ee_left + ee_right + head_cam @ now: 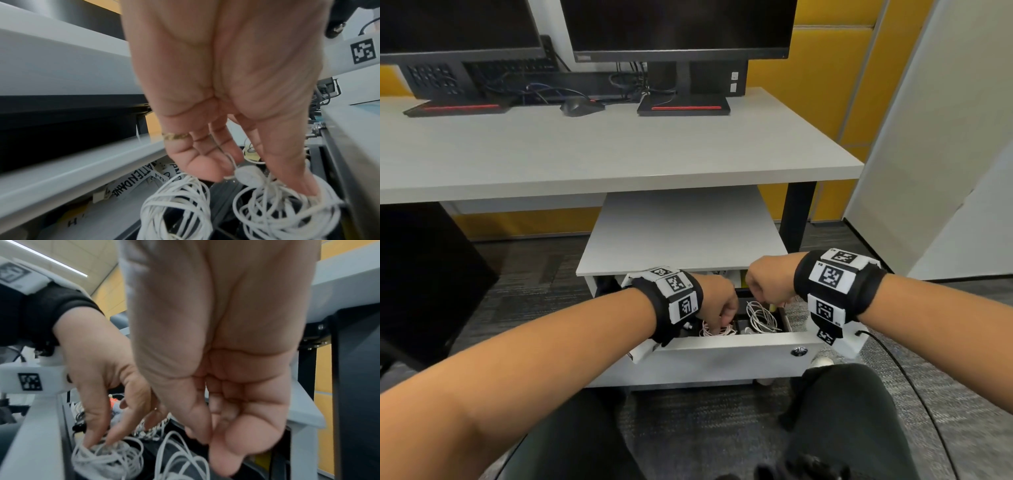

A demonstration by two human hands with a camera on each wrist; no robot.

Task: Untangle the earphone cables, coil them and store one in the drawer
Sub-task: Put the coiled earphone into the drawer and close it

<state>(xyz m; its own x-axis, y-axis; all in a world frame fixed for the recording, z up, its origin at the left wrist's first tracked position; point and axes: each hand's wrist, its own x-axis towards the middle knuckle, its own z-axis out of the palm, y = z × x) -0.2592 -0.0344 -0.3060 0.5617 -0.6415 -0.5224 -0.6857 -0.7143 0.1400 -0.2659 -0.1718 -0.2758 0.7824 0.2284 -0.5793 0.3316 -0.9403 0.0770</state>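
Two white earphone cables lie coiled side by side in the open white drawer: the left coil is tighter and bundled, the right coil looser, with loops spread.

Place: an office workstation.
Desk: a pale grey rectangular desk top on black legs.
Screens: 2 black flat monitors, with a black computer mouse between their stands.
Storage: a white pedestal drawer unit under the desk.
Surroundings: yellow padded wall panels, grey carpet tiles.

Bright, even indoor light; wrist views blurred close up; head view bowed at edges.
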